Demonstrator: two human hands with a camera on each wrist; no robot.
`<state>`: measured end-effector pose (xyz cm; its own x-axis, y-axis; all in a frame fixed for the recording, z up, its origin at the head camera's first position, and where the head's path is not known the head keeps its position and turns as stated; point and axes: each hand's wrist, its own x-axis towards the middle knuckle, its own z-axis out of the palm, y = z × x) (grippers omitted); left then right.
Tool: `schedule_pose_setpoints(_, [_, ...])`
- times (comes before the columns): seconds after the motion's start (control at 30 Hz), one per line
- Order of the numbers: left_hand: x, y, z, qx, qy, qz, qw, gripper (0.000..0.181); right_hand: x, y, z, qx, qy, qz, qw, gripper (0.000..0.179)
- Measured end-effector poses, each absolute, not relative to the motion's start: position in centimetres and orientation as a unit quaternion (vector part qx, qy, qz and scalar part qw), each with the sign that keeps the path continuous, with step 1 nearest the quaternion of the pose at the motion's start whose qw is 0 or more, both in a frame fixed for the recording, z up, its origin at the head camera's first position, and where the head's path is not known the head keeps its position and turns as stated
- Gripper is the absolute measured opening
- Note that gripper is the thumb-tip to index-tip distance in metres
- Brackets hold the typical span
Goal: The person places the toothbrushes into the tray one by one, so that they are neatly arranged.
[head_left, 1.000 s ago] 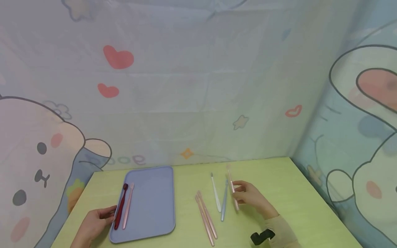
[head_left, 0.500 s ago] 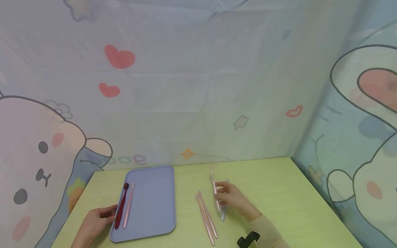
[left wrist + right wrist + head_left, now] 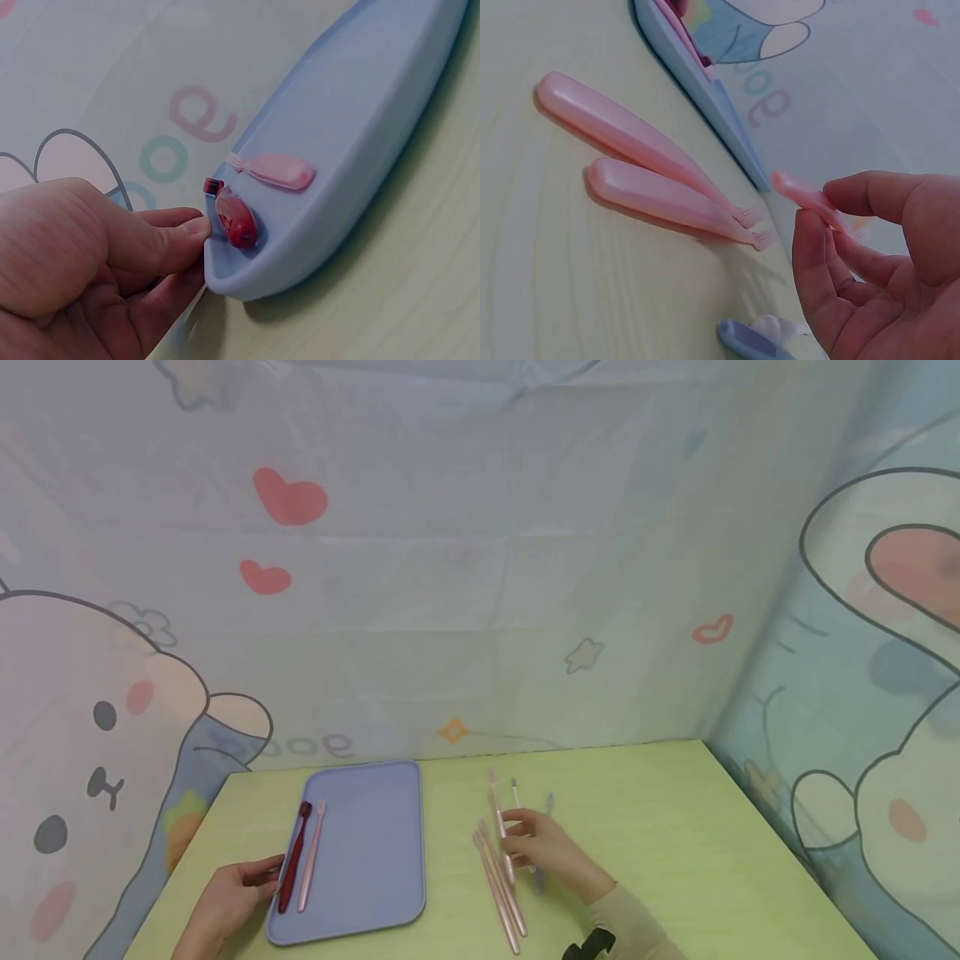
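My left hand (image 3: pixel 227 900) pinches the left rim of a blue tray (image 3: pixel 367 852), thumb on the rim in the left wrist view. In the tray a dark red toothbrush (image 3: pixel 238 221) and a pink toothbrush (image 3: pixel 279 171) lie side by side. With thumb and fingertips, my right hand (image 3: pixel 553 852) holds another pink toothbrush (image 3: pixel 799 190) above the table. Just left of that hand, two pink toothbrushes (image 3: pixel 622 124) lie together on the table. Partly hidden behind the right hand are a white toothbrush (image 3: pixel 515 791) and a blue toothbrush (image 3: pixel 551 802).
The yellow-green table (image 3: pixel 660 810) ends at a patterned cloth backdrop (image 3: pixel 480 568) at the back, with more cloth at the right side. A strip of table separates the tray from the two pink toothbrushes.
My right hand has moved left with the pink toothbrush, passing over the blue and white toothbrushes toward the two pink ones. The left hand stays at the tray's rim.
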<state>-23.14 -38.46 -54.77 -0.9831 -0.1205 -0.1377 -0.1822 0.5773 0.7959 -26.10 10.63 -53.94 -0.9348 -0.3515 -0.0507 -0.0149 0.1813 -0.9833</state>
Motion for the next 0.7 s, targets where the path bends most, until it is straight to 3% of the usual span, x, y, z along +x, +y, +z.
schedule_pose_setpoints(0.7, [-22.9, -38.6, -54.5, -0.08, 0.89, 0.449, 0.025, 0.044, -26.0, 8.4, -54.0, -0.138, 0.755, -0.625, 0.144, 0.056])
